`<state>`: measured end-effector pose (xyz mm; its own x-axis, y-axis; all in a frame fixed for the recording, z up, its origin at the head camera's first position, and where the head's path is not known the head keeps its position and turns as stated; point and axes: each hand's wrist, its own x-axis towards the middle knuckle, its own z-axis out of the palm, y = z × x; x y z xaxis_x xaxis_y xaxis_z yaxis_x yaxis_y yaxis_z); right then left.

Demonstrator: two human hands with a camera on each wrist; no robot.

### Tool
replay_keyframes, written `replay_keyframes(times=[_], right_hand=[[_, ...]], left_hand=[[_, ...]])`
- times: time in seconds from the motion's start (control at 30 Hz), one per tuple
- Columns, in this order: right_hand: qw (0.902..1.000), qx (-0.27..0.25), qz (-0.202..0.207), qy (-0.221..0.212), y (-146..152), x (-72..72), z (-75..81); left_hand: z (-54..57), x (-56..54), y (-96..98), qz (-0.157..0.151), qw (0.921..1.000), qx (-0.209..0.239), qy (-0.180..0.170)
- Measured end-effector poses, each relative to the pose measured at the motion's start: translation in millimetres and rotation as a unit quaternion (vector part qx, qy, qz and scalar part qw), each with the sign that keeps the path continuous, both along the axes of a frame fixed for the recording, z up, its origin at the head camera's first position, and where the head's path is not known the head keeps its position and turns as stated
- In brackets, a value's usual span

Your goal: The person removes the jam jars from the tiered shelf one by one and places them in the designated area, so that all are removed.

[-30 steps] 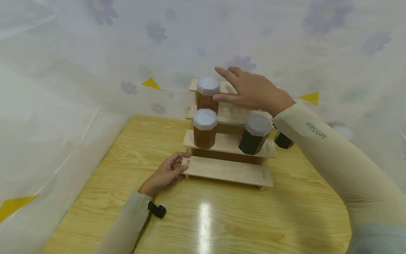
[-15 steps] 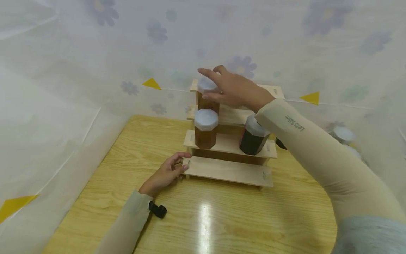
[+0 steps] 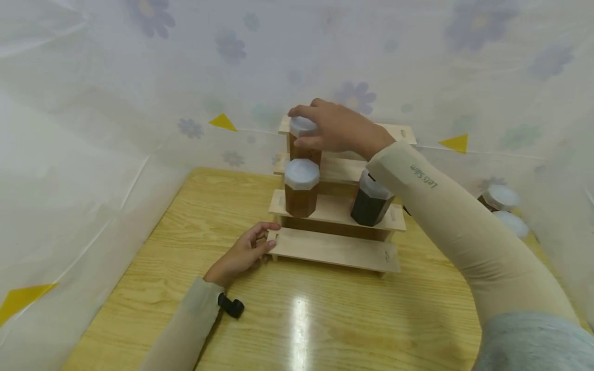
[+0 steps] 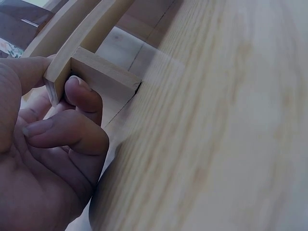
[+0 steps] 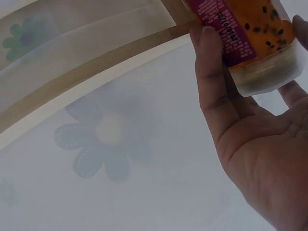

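A light wooden stepped rack (image 3: 334, 250) stands on the table. My left hand (image 3: 238, 255) pinches the left end of its lowest step; in the left wrist view, the thumb (image 4: 36, 72) lies over the board and fingers curl beneath it. Up on the left, my right hand (image 3: 341, 126) grips a white-lidded jar (image 3: 312, 155) at its lid and upper side. The right wrist view shows this jar (image 5: 269, 33) with orange, black-seeded contents and a purple label. Below it, an amber jar (image 3: 300, 202) sits on the second step, and a dark jar (image 3: 368, 207) sits at that step's right end.
More white-lidded jars (image 3: 505, 197) stand on the table at the right, partly behind the right sleeve (image 3: 431, 190). A flower-patterned sheet (image 3: 260, 62) hangs close behind the rack, with yellow pennants (image 3: 224, 122) strung along it. The wood-grain table (image 3: 195, 216) lies beneath.
My right hand has moved left over the upper jar, and its fingers have come down round the lid. My left hand has stayed at the rack's lowest step.
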<state>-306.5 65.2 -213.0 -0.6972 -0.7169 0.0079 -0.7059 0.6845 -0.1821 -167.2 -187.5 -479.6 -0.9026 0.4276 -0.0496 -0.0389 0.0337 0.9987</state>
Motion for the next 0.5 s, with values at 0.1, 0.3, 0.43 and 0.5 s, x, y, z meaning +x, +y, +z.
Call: replay_keyframes(times=[0.1, 0.3, 0.43, 0.5], right_hand=[[0.9999, -0.004, -0.006, 0.011, -1.2, 0.6, -1.6], [0.9995, -0.011, -0.026, 0.017, -2.8, 4.5, -1.8], [0.9995, -0.021, -0.019, 0.016, -1.2, 7.1, -1.6], [0.9994, -0.028, -0.015, 0.014, -0.3, 8.5, -1.2]], left_hand=[[-0.6, -0.4, 0.6, -0.003, 1.0000, -0.001, 0.003], [-2.4, -1.2, 2.0, -0.010, 0.9999, 0.009, 0.003], [-3.5, -0.7, 1.9, -0.009, 0.9999, 0.010, 0.004], [-3.8, -0.3, 1.4, -0.010, 0.9999, 0.010, 0.006]])
